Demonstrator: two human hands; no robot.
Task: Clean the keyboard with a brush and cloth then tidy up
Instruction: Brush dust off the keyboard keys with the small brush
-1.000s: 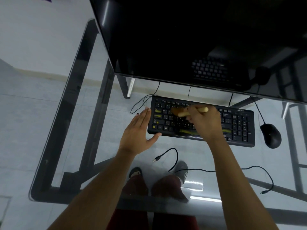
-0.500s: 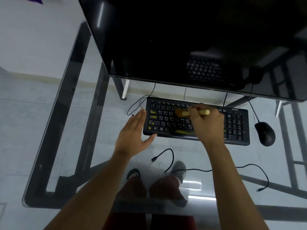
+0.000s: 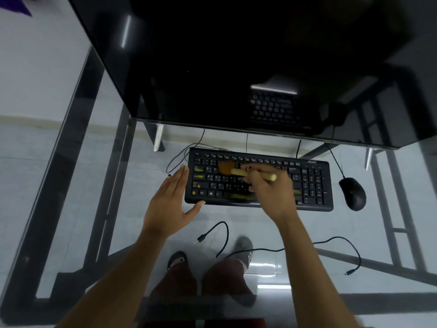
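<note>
1. right hand [image 3: 272, 192] gripped the brush [image 3: 238, 171], bristles on the keyboard [image 3: 314, 185] at 12 o'clock.
2. left hand [image 3: 170, 204] lay flat – bracing its 9 o'clock edge.
3. risk: hard strokes might shove the keyboard into the mouse [image 3: 352, 193] at 3 o'clock.

monitor [image 3: 236, 67] rear | mouse [image 3: 352, 193] right | loose cable [image 3: 283, 249] front | glass desk [image 3: 71, 209]

right hand [image 3: 272, 188] grips brush [image 3: 238, 170] on keyboard [image 3: 314, 185] | left hand [image 3: 171, 204] flat against keyboard's left edge
</note>
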